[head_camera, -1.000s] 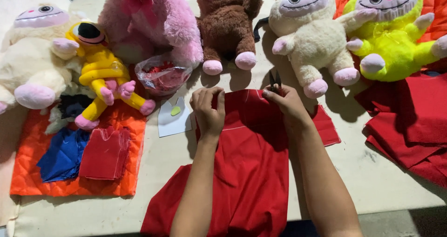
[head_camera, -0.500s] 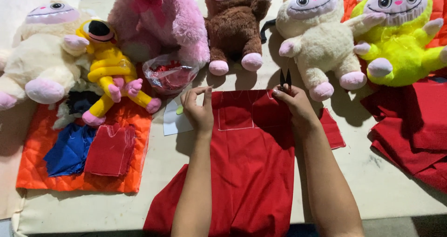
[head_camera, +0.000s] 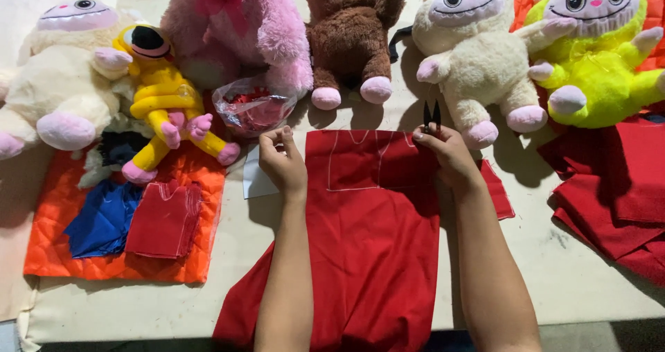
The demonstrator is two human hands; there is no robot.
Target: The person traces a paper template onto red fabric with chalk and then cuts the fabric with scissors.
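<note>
A person's two bare hands work at the far edge of a red cloth [head_camera: 367,248] spread flat on a pale table [head_camera: 568,276], the cloth running from the row of toys down to the near table edge. The left hand [head_camera: 284,159] is curled, fingertips pinched on the cloth's top left corner. The right hand [head_camera: 443,155] is closed around one pair of black snips [head_camera: 431,114], blades pointing away, and rests on the cloth's top right corner. A chalked outline [head_camera: 360,165] shows on the cloth between the hands. Six plush toys line the back: two cream, one yellow, one pink, one brown and one lime. One clear bag [head_camera: 253,106] of red bits sits just beyond the left hand, with a white paper [head_camera: 255,182] beside it. At left, one orange quilted mat [head_camera: 83,248] carries one blue piece [head_camera: 104,217] and one small red piece [head_camera: 165,219]. A stack of red cloth [head_camera: 616,193] lies at right.
</note>
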